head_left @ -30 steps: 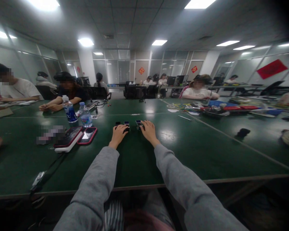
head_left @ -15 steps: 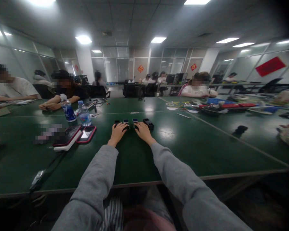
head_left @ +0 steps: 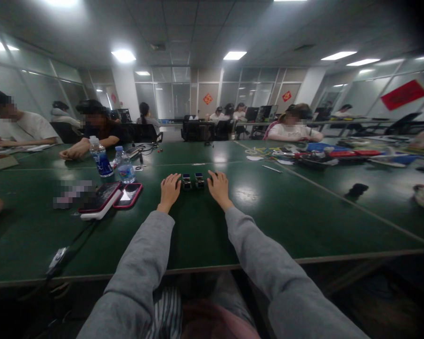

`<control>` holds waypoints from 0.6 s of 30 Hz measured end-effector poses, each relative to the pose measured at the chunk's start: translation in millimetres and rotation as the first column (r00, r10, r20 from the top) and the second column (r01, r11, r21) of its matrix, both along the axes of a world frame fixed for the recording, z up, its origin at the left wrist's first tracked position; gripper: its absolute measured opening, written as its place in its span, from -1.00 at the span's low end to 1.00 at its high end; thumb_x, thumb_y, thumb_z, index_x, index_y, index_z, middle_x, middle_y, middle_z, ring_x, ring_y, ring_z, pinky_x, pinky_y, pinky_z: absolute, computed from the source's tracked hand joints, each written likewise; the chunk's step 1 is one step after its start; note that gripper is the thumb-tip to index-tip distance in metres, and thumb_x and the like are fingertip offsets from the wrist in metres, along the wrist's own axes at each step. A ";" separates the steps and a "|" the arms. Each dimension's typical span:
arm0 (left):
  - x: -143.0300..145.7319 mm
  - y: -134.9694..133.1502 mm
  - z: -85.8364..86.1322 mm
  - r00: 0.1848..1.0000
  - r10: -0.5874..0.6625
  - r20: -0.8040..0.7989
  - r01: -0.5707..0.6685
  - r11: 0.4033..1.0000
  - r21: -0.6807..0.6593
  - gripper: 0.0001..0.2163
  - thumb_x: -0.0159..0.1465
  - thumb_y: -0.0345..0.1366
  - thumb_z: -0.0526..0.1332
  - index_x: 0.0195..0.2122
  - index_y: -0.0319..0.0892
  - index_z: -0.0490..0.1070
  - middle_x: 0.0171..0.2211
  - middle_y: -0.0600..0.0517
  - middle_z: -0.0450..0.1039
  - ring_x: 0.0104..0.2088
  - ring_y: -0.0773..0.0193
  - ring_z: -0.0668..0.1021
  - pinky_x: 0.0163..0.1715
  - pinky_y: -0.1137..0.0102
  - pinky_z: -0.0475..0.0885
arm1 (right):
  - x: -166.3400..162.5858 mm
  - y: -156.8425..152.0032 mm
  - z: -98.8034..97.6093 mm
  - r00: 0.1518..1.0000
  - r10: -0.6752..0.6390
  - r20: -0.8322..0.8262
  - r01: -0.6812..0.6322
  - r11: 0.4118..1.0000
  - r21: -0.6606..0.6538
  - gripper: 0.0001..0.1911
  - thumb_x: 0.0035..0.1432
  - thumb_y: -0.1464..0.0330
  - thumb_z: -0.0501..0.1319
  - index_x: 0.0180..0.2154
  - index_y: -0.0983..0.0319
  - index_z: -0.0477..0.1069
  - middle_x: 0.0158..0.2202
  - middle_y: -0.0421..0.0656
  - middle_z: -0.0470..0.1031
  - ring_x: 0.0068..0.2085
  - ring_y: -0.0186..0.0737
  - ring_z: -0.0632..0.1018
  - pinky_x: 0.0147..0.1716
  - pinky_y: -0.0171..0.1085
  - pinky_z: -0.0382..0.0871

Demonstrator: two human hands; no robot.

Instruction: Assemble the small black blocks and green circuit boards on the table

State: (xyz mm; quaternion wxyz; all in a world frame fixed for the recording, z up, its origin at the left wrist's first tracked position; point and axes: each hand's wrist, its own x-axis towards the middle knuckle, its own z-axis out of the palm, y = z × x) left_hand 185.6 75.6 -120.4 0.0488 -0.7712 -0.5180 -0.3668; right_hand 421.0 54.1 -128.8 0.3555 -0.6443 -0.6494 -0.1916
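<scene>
Two small dark devices with screen-like tops, a left one [head_left: 186, 181] and a right one [head_left: 199, 180], stand side by side on the green table [head_left: 201, 235]. Just left of them is my left hand [head_left: 169, 190], palm down, its fingers stretched forward and slightly apart. On the other side, my right hand [head_left: 219, 188] is spread, thumb and index finger apart near the right device. Neither hand covers these two devices. Whatever lies beneath my palms and fingers is hidden.
Left of my hands lie a red-edged phone [head_left: 127, 196], a second phone [head_left: 101, 197] on a white slab, and two water bottles [head_left: 125, 167]. A pen [head_left: 272, 169], cluttered tools [head_left: 325, 153] and a black object [head_left: 356, 189] are to the right. Other people sit around.
Both hands have moved outward, away from the two middle devices, which now show fully. The dark boxes seen earlier at the outer left and right are now out of sight where my hands are.
</scene>
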 end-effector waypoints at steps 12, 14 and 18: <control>-13.2 24.7 -13.9 0.972 0.019 0.233 0.026 0.982 -0.188 -0.62 0.33 -0.17 0.09 0.12 -0.19 0.33 0.16 -0.15 0.33 0.15 0.14 0.40 0.14 0.21 0.32 | 19.4 9.0 -16.2 0.988 -0.058 -0.140 0.018 0.961 -0.277 -0.47 0.25 0.31 0.07 0.22 0.29 0.17 0.07 0.12 0.24 0.00 -0.03 0.43 -0.07 -0.18 0.36; -10.2 26.4 -16.4 0.974 0.000 0.227 0.048 0.977 -0.206 -0.61 0.34 -0.14 0.08 0.12 -0.19 0.33 0.19 -0.16 0.30 0.19 0.14 0.36 0.16 0.20 0.29 | 16.1 9.1 -17.3 0.988 -0.044 -0.145 0.001 0.959 -0.284 -0.47 0.26 0.28 0.07 0.23 0.28 0.16 0.09 0.11 0.23 0.01 -0.03 0.43 -0.06 -0.18 0.36; -7.1 25.2 -13.7 0.975 -0.021 0.223 0.074 0.970 -0.232 -0.55 0.37 -0.09 0.02 0.20 -0.22 0.24 0.25 -0.20 0.20 0.26 0.11 0.28 0.19 0.17 0.24 | 11.6 5.4 -10.3 0.990 -0.014 -0.140 -0.023 0.967 -0.256 -0.46 0.31 0.24 0.00 0.27 0.26 0.11 0.11 0.12 0.23 0.06 0.00 0.38 0.00 -0.11 0.31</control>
